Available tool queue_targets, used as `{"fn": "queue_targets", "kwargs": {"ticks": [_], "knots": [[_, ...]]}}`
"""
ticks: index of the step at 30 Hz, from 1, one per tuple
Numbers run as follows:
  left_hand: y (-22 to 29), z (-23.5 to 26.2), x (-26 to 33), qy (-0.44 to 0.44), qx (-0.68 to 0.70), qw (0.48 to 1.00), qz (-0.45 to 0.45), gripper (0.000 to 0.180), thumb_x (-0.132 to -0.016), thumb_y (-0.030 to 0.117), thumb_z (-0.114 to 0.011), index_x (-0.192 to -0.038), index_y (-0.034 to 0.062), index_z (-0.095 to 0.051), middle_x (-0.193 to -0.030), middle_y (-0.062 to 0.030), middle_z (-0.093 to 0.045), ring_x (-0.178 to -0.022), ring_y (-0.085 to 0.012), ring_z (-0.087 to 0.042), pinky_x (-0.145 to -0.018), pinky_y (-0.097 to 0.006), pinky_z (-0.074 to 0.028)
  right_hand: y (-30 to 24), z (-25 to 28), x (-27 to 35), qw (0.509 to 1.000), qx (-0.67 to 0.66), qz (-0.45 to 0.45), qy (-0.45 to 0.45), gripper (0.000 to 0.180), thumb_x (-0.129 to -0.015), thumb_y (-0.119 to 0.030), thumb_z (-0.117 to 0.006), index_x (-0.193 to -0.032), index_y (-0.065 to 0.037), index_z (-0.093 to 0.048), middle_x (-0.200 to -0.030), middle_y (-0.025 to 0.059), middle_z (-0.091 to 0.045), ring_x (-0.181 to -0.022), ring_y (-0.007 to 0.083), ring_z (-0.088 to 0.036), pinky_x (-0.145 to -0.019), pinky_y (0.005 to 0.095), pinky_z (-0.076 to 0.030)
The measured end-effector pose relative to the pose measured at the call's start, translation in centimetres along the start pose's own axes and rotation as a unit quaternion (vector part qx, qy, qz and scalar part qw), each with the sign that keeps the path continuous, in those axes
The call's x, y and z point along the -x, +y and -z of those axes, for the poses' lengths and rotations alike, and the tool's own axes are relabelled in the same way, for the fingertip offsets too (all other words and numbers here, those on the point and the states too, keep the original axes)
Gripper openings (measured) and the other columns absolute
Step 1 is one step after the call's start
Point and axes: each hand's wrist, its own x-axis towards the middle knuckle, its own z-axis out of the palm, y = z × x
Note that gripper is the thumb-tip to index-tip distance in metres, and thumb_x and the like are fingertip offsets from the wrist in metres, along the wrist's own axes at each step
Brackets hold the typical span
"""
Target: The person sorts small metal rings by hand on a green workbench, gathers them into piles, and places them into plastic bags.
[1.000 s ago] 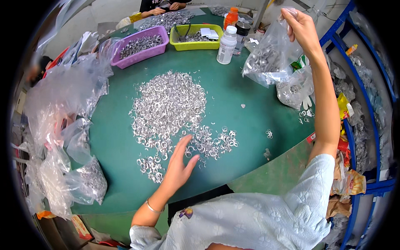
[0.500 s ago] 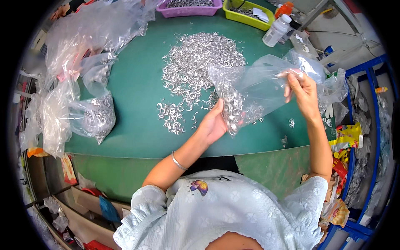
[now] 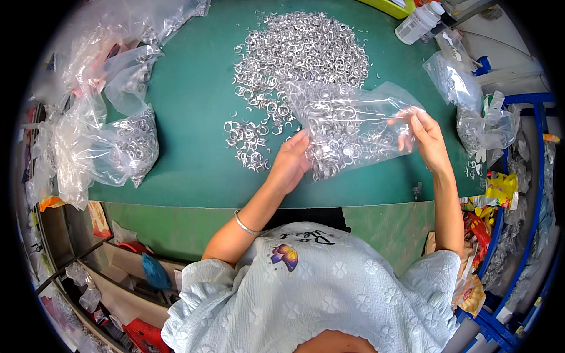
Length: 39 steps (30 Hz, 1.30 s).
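Observation:
A clear plastic bag (image 3: pixel 365 100) with silvery metal rings in it lies stretched between my two hands, low over the green table (image 3: pixel 194 141). My left hand (image 3: pixel 291 157) grips its left edge, fingers partly hidden by the bag. At the bag's right end, my right hand (image 3: pixel 426 138) has its thumb outside, and its fingers show through the clear plastic. A large heap of loose silver rings (image 3: pixel 300 50) spreads just beyond the bag. Beside my left hand lies a smaller scatter of rings (image 3: pixel 247 141).
Filled clear bags of rings (image 3: pixel 135 147) crowd the table's left side. At the far right stand a white bottle (image 3: pixel 419 23) and a green-yellow tray (image 3: pixel 388 7). More plastic bags (image 3: pixel 479 126) lie along the right edge, beside a blue metal rack (image 3: pixel 524 194).
The bag has come down flatter, and the rings inside have spread from its left end toward the right. The view has tilted, so the purple basket at the back no longer shows.

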Motion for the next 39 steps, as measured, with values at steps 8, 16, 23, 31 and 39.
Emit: {"fn": "queue_targets", "kwargs": {"ticks": [8, 16, 23, 31, 39], "knots": [[-0.5, 0.5, 1.3, 0.125, -0.296, 0.934, -0.158, 0.033, -0.094, 0.009, -0.049, -0.125, -0.0006, -0.047, -0.095, -0.0032, -0.062, -0.08, -0.0109, -0.057, -0.069, -0.024, -0.048, -2.0, -2.8, -0.9, 0.95, -0.28, -0.067, -0.119, 0.057, -0.1, -0.042, -0.027, -0.129, 0.004, -0.046, -0.127, 0.0262, -0.051, -0.085, 0.0251, -0.063, -0.053, 0.0268, -0.051], [1.7, -2.7, 3.5, 0.124, -0.66, 0.647, -0.36, 0.051, -0.077, 0.001, -0.069, -0.123, 0.0031, -0.048, -0.122, -0.0134, -0.046, -0.101, -0.024, -0.052, -0.089, -0.036, -0.042, -1.0, -3.9, -3.1, 0.964, 0.109, -0.101, -0.22, 0.03, -0.087, -0.021, -0.06, -0.112, -0.005, -0.061, -0.106, 0.0111, -0.064, -0.085, 0.0204, -0.06, -0.067, 0.0337, -0.051], [0.8, -1.4, 2.3, 0.091, -0.652, 0.654, -0.372, 0.017, -0.076, -0.002, -0.065, -0.09, 0.0054, -0.059, -0.088, -0.0059, -0.059, -0.088, -0.025, -0.053, -0.077, -0.035, -0.037, 2.3, -6.4, -4.5, 0.895, 0.382, 0.13, -0.193, 0.029, -0.084, -0.022, -0.063, -0.11, -0.008, -0.062, -0.09, 0.011, -0.058, -0.083, 0.0286, -0.056, -0.073, 0.0373, -0.046], [0.0, -2.6, 3.0, 0.119, -0.642, 0.669, -0.355, 0.043, -0.069, 0.005, -0.077, -0.105, 0.0021, -0.053, -0.104, -0.0154, -0.05, -0.096, -0.0302, -0.049, -0.088, -0.037, -0.039, 2.1, -8.6, -4.1, 0.864, 0.46, 0.175, -0.105, 0.022, -0.082, -0.019, -0.064, -0.099, -0.005, -0.061, -0.089, 0.0114, -0.055, -0.085, 0.0336, -0.055, -0.071, 0.0415, -0.046], [-0.7, -1.5, 2.9, 0.087, -0.665, 0.66, -0.339, 0.031, -0.067, 0.003, -0.077, -0.093, 0.0047, -0.06, -0.097, -0.0088, -0.054, -0.094, -0.0276, -0.051, -0.082, -0.038, -0.038, 1.9, -8.4, -4.4, 0.885, 0.422, 0.161, -0.117, 0.013, -0.083, -0.011, -0.057, -0.093, -0.003, -0.059, -0.093, 0.0125, -0.055, -0.089, 0.0339, -0.057, -0.075, 0.0432, -0.046]]}}
